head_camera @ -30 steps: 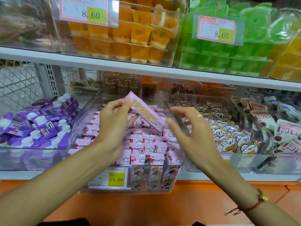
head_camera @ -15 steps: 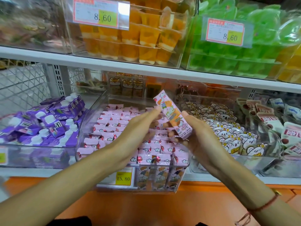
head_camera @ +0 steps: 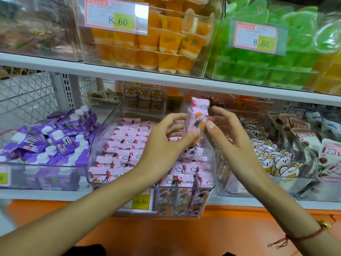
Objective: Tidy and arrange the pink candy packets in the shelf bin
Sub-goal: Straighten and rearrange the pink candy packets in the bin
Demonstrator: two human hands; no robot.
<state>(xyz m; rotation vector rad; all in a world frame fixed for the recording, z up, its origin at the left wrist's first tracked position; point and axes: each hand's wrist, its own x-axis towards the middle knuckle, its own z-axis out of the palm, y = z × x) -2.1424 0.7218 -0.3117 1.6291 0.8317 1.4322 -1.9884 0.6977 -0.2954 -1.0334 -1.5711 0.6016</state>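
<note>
Pink packet (head_camera: 198,121) upright above the clear bin (head_camera: 212,163), pinched low by my left hand (head_camera: 166,145); right hand (head_camera: 232,133) spread wide, just beside it, holding nothing as far as I can tell. Risk: thin pinch slips, packet falls onto the rowed packets (head_camera: 125,145), knocks them crooked.

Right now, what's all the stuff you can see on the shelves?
Pink candy packet: one, pink, upright between both hands above the bin.
Pink packets: many, pink, rows in the clear bin.
Pouches: many, purple with white caps, left bin.
Cartoon packets: many, white, right bin.
Jelly cups: many, orange, upper shelf.
Green jellies: many, upper right.
Price tags: 8.60 twice above, 15.80 below.
Left hand: holding the packet.
Right hand: thumb at the packet's edge, fingers spread.
</note>
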